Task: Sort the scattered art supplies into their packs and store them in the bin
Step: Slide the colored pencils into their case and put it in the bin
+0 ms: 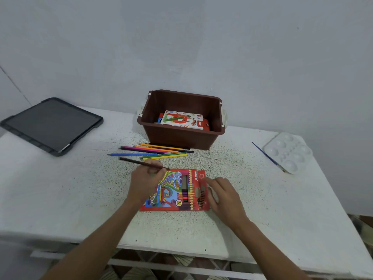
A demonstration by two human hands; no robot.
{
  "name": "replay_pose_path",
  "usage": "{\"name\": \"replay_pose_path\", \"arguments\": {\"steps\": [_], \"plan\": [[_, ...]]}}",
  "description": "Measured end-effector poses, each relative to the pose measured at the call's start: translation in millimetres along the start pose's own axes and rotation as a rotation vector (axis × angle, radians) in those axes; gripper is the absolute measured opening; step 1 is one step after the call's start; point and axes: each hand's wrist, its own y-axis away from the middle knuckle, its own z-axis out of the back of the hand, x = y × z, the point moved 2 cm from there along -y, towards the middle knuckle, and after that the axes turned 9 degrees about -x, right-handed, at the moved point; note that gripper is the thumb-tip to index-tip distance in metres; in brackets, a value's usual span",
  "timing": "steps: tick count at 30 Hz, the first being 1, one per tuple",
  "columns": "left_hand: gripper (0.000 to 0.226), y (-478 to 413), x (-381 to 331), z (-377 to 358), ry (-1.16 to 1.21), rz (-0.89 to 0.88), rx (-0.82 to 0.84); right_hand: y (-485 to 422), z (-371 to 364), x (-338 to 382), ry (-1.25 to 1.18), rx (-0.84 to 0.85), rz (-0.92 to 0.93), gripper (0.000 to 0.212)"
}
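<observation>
A red colour pencil pack (171, 194) lies flat on the table in front of me, with several pencils showing through its window. My left hand (146, 181) rests at the pack's left edge and pinches a dark brown pencil (137, 162) that points up and left. My right hand (221, 194) touches the pack's open right end by the flap. Several loose coloured pencils (155, 151) lie in a bundle between the pack and the brown bin (181, 136). Inside the bin sits an oil pastels box (182, 120) on top of another red pack.
A dark tablet in a rugged case (51, 126) lies at the table's far left. At the right edge are a white paint palette (287, 151) and a blue-handled brush (267, 156). The wall stands close behind the bin. The table's front edge is near my forearms.
</observation>
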Motion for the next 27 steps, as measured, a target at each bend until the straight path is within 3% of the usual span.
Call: {"name": "replay_pose_path", "arguments": {"steps": [6, 14, 17, 21, 27], "plan": [[0.014, 31, -19, -21, 0.274, 0.149, 0.223, -19, -11, 22, 0.006, -0.009, 0.085, 0.029], [0.012, 38, -15, -24, 0.354, 0.231, 0.265, -17, -12, 23, 0.051, 0.006, 0.126, 0.021], [0.027, 28, 6, -14, 0.095, 0.205, 0.161, -13, -3, -3, 0.121, 0.015, 0.019, 0.032], [0.043, 15, 50, 8, -0.404, -0.084, -0.072, -5, 26, -41, 0.335, -0.029, -0.012, 0.027], [0.055, 21, 92, 22, -0.619, -0.241, -0.072, 8, 54, -86, 0.521, 0.041, -0.088, 0.033]]}}
